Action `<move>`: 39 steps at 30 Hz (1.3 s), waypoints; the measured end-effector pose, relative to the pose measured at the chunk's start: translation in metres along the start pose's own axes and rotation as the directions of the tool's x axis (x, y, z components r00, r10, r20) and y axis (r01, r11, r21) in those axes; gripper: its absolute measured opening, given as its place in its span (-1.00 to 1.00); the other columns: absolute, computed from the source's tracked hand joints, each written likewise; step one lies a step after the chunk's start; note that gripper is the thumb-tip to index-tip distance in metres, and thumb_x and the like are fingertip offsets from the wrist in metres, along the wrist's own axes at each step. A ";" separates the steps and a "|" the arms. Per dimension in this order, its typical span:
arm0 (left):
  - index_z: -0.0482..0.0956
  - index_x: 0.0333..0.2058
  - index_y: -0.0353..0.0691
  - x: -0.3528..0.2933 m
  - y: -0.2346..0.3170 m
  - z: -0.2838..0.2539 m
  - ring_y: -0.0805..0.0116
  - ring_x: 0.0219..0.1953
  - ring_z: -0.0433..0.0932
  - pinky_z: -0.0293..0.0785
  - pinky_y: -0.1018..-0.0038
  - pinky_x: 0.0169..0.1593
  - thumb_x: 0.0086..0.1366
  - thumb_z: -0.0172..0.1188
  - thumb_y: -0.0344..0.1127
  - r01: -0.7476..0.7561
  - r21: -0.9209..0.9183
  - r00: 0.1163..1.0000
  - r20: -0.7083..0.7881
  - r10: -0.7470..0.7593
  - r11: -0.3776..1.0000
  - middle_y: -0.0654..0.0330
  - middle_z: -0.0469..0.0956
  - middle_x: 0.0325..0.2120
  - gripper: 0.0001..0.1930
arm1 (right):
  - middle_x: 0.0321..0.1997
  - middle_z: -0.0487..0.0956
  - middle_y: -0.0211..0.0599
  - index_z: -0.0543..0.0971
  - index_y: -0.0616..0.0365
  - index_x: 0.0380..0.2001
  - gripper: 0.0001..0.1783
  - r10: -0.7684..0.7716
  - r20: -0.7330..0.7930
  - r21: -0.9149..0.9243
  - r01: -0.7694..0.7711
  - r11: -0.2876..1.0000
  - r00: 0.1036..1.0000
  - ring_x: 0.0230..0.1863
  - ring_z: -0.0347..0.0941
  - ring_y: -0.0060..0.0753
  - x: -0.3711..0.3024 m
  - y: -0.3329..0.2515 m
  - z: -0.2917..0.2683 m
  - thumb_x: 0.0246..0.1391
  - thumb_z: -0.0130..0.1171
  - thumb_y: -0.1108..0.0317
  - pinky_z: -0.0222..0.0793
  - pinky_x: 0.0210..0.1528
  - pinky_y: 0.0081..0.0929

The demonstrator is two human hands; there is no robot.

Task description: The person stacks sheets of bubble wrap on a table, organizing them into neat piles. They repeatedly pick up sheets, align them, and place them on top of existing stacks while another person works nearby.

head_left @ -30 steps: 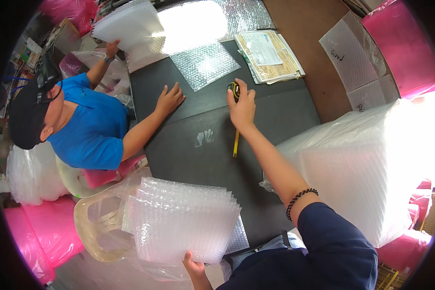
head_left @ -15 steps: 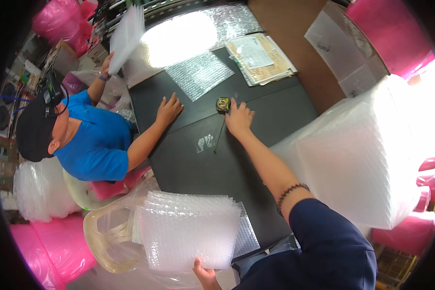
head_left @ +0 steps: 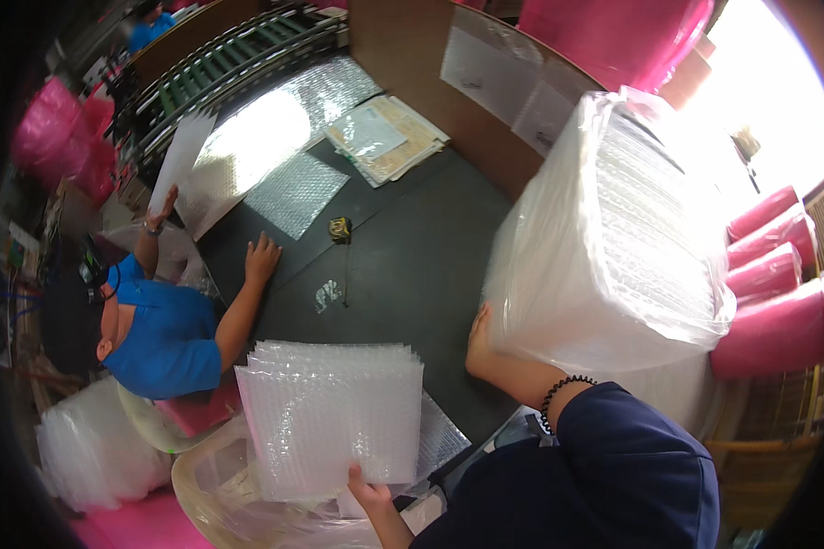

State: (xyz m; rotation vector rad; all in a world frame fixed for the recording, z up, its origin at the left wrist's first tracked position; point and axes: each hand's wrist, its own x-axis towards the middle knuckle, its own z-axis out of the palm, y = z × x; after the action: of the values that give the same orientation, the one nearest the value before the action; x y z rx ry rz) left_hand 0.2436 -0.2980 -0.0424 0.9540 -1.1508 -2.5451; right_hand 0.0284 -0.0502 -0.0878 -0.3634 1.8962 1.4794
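Observation:
My left hand grips the bottom edge of a stack of clear bubble wrap sheets, thumb on top, held up at the front of the black table. Beside the table's right edge, my right hand rests with its fingers stretched against the side of a large bundle packed in clear plastic. Part of that hand is hidden. A yellow and black tape measure lies on the table, its blade drawn out toward me.
At the left, a co-worker in a blue shirt holds bubble wrap sheets and rests a hand on the table. Papers and a bubble wrap piece lie farther back. Pink rolls stand right; a chair stands front left.
My right hand has left the tape measure and moved right, onto the wrapped bundle. The view has turned right. My left hand still holds the sheets.

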 end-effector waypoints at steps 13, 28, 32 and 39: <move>0.13 0.12 -0.37 0.029 0.011 0.031 0.06 0.11 0.25 0.17 0.20 0.18 0.12 0.14 -0.09 0.161 0.043 0.985 0.063 -0.163 0.986 -0.04 0.25 0.07 -0.31 | -0.12 0.48 -0.24 0.40 0.02 0.00 -0.65 -0.432 0.485 0.672 -0.640 -0.372 0.760 -0.16 0.43 -0.37 -0.288 -0.038 0.295 0.17 -0.14 0.23 0.36 -0.10 -0.45; 0.16 0.12 -0.30 0.111 -0.046 0.099 0.11 0.06 0.31 0.24 0.20 0.14 0.06 0.22 -0.31 0.282 -0.060 0.936 0.235 -0.261 0.958 0.06 0.32 0.02 -0.35 | -0.46 0.48 -0.42 0.53 0.04 -0.24 -0.62 -0.885 0.294 0.498 -0.848 -0.180 0.360 -0.48 0.41 -0.50 -0.388 -0.012 0.310 0.16 -0.14 0.04 0.40 -0.36 -0.50; 0.17 0.12 -0.29 0.150 -0.058 0.119 0.13 0.05 0.33 0.26 0.23 0.12 0.03 0.24 -0.38 0.250 -0.040 0.933 0.279 -0.229 0.968 0.08 0.32 0.01 -0.34 | -0.51 0.53 -0.35 0.56 0.11 -0.27 -0.66 -0.673 0.373 0.866 -0.501 0.005 0.638 -0.47 0.49 -0.52 -0.399 0.211 0.263 0.13 -0.08 0.12 0.43 -0.36 -0.52; 0.22 0.06 -0.31 0.218 -0.075 0.234 0.18 -0.02 0.38 0.31 0.28 0.05 -0.02 0.27 -0.46 0.239 -0.068 0.914 0.352 -0.201 0.969 0.09 0.37 -0.06 -0.37 | -0.68 0.21 -0.41 0.40 0.26 -0.52 -0.61 0.623 0.136 0.977 -0.210 0.047 0.770 -0.63 0.14 -0.56 -0.455 0.422 0.158 0.23 -0.27 0.22 0.12 -0.54 -0.52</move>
State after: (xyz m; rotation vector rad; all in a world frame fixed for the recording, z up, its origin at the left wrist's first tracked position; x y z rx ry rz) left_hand -0.0649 -0.1956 -0.0861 0.6619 -1.0169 -3.0145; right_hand 0.1573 0.1407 0.5096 0.7332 2.9668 0.0768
